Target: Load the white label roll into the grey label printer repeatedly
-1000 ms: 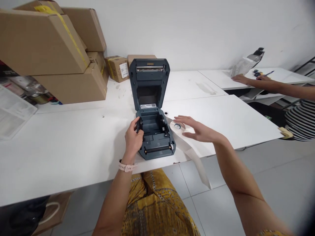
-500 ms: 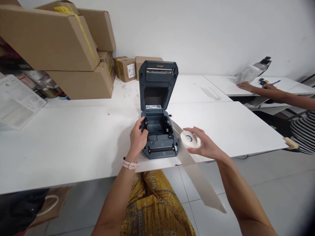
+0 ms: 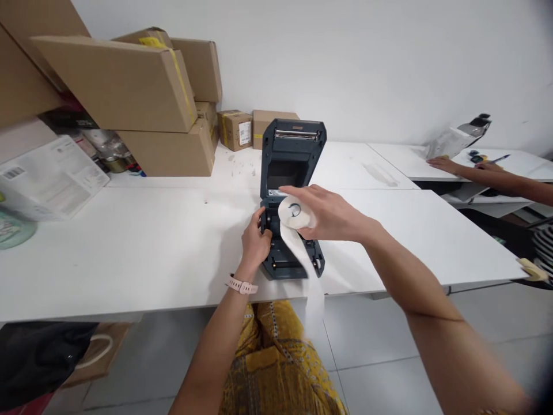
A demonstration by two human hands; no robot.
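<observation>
A dark grey label printer (image 3: 294, 154) stands on the white table with its lid raised. My left hand (image 3: 256, 243) grips the left edge of its base, the thumb reaching inside by the black roll holder. Held between the thumb and fingers of my right hand (image 3: 332, 215) is a white label roll (image 3: 290, 213), its round side facing me, over the open printer bay. From the roll a loose strip of label paper (image 3: 315, 297) hangs across the printer's front and past the table edge. Roll and hand hide much of the bay.
Cardboard boxes (image 3: 166, 153) are stacked at the back left, beside a white printed package (image 3: 56, 178) and a green container (image 3: 15, 229). On the right, another person's arm (image 3: 469, 173) rests at a table with a bottle (image 3: 475, 125) and a pen (image 3: 499, 158).
My right hand has carried the label roll left, from beside the printer to above its bay, the strip swinging along. My left hand keeps its hold. The whole view has shifted slightly.
</observation>
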